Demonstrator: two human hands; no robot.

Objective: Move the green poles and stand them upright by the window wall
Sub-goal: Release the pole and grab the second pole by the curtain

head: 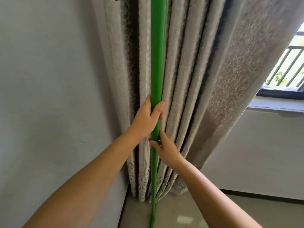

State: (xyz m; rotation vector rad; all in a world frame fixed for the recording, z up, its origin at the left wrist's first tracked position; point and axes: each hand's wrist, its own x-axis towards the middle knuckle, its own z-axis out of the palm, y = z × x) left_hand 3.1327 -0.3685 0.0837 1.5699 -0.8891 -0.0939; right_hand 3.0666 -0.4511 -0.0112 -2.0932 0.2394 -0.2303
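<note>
A long green pole (158, 51) stands upright in the room corner, its foot on the floor and its top beyond the frame. It rests against the folds of a beige patterned curtain (194, 79). My left hand (146, 119) is wrapped around the pole at mid height. Just below it, my right hand (164, 148) holds the pole with thumb and fingers. I can make out only this one green shaft; whether it is more than one pole I cannot tell.
A plain grey wall (49, 79) fills the left side. The window (286, 66) with a dark frame and outdoor railing is at the right, above a white sill and wall (263, 145). Pale tiled floor (189, 214) lies below.
</note>
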